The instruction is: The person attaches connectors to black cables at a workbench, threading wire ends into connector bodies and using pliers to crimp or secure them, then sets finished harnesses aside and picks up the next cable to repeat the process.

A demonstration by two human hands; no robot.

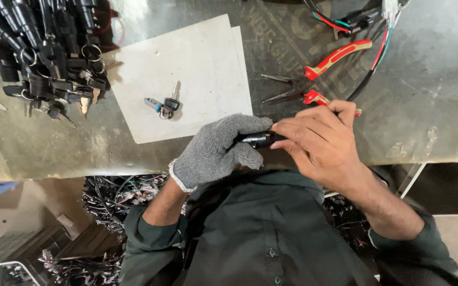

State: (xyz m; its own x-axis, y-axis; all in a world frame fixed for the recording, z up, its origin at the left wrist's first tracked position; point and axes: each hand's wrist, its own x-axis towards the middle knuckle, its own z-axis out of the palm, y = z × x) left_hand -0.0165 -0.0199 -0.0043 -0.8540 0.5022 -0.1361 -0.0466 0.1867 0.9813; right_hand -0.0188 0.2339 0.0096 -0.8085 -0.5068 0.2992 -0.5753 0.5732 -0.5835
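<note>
My left hand point(218, 150), in a grey knitted glove, grips a small dark cylindrical lock part point(256, 139) at the near edge of the metal table. My bare right hand point(319, 140) closes on the same part from the right, fingertips meeting the glove. Most of the part is hidden between the two hands. Beyond the hands, a pair of keys with a small barrel point(164, 103) lies on white paper sheets point(197, 63). Red-handled needle-nose pliers point(319, 74) rest just past my right hand.
A heap of black lock parts with keys and rings point(43, 53) fills the far left of the metal table point(436, 79). Coloured wires point(369, 37) run at the far right. Bundled wire harnesses point(117, 201) lie below the table edge by my left arm.
</note>
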